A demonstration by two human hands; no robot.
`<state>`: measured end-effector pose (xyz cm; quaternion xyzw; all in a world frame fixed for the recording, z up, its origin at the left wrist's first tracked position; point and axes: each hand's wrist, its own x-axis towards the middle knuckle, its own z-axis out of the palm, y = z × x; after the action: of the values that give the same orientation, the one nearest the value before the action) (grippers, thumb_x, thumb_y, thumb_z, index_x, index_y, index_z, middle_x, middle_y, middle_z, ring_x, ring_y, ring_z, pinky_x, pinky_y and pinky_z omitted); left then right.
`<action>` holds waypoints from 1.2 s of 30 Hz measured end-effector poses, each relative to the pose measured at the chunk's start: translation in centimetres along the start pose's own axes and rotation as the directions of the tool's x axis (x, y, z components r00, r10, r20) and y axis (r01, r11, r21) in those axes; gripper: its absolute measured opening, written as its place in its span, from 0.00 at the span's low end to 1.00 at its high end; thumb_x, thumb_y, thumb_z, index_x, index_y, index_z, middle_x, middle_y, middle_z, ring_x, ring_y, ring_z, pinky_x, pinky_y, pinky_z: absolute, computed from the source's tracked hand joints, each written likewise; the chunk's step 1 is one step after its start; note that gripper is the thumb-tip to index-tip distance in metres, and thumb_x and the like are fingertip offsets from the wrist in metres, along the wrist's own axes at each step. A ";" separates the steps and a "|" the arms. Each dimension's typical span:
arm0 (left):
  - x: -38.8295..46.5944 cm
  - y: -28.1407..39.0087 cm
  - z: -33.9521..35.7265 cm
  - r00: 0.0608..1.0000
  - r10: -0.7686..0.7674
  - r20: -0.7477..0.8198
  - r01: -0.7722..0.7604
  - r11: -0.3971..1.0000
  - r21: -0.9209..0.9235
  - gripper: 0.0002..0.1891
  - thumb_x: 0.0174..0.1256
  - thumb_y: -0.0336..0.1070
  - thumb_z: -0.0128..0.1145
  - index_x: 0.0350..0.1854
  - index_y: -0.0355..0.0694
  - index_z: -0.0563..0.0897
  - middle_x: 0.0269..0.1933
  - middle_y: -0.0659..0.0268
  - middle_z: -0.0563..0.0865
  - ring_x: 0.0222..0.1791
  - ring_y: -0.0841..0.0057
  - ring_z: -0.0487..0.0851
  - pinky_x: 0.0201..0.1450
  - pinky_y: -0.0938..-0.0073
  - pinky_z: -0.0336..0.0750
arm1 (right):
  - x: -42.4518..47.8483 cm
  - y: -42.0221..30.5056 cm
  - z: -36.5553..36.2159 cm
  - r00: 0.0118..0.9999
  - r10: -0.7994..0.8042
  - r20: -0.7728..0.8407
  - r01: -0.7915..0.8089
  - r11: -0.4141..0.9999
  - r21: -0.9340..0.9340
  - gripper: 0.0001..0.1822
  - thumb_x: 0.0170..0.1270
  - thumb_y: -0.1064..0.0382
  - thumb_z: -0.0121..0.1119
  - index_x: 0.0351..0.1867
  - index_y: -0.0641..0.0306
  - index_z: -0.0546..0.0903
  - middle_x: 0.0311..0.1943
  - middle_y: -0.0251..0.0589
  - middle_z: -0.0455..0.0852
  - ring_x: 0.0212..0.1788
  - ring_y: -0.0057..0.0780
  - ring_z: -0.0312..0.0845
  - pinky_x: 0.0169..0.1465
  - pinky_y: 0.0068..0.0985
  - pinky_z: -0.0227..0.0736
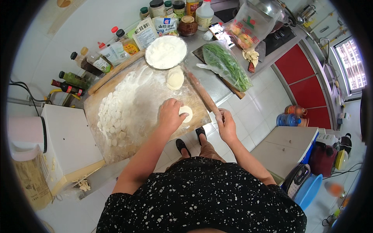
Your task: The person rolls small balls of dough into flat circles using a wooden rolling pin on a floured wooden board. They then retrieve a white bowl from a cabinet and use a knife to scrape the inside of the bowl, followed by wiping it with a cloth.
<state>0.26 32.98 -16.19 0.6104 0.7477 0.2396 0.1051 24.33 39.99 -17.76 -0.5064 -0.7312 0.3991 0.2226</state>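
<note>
A small round dough wrapper (187, 113) lies on the floured wooden board (151, 116) near its right front edge. My left hand (172, 115) grips its left side, the thumb over the rim. In my right hand (226, 125) is the near end of a wooden rolling pin (203, 91). The pin slants away along the board's right edge, apart from the wrapper. Farther back sits a stack of rolled wrappers (175, 78), just below a metal bowl of flour (166, 52). Many floured dough pieces (114, 119) are spread over the left of the board.
A longer rolling pin (116, 71) lies along the board's back edge, with seasoning bottles (93, 62) behind it. Bagged green vegetables (225, 65) rest on another board to the right, near a lit phone (221, 35). A white cabinet (70, 137) adjoins the left side.
</note>
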 end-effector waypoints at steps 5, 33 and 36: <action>1.0 0.7 -0.5 0.987 -0.090 0.136 0.092 0.996 -0.013 0.16 0.47 0.38 0.72 0.37 0.42 0.81 0.39 0.60 0.83 0.46 0.59 0.79 0.50 0.59 0.73 | 1.6 -0.2 -0.1 0.991 0.129 -0.024 -0.129 0.992 0.010 0.14 0.69 0.58 0.56 0.48 0.66 0.77 0.49 0.50 0.82 0.43 0.46 0.83 0.49 0.37 0.76; 0.9 -5.0 -2.4 0.847 -0.492 -0.202 0.411 0.846 -0.340 0.19 0.59 0.29 0.61 0.55 0.42 0.81 0.45 0.61 0.84 0.45 0.64 0.82 0.52 0.62 0.75 | 7.2 2.4 0.6 0.956 0.271 0.115 -0.278 0.959 0.053 0.15 0.69 0.55 0.56 0.46 0.65 0.78 0.33 0.49 0.87 0.38 0.46 0.84 0.45 0.37 0.76; -3.1 -5.1 -3.3 0.871 -0.486 -0.077 0.461 0.860 -0.218 0.22 0.58 0.27 0.61 0.57 0.43 0.80 0.48 0.61 0.84 0.45 0.66 0.82 0.52 0.63 0.75 | 7.9 3.2 1.1 0.990 0.139 0.023 -0.138 0.990 -0.038 0.12 0.71 0.61 0.55 0.48 0.68 0.77 0.31 0.39 0.84 0.29 0.24 0.79 0.34 0.25 0.76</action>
<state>-4.90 28.52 -16.22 0.3777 0.8533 0.3164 0.1706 22.26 47.35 -21.59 -0.5547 -0.7042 0.4070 0.1756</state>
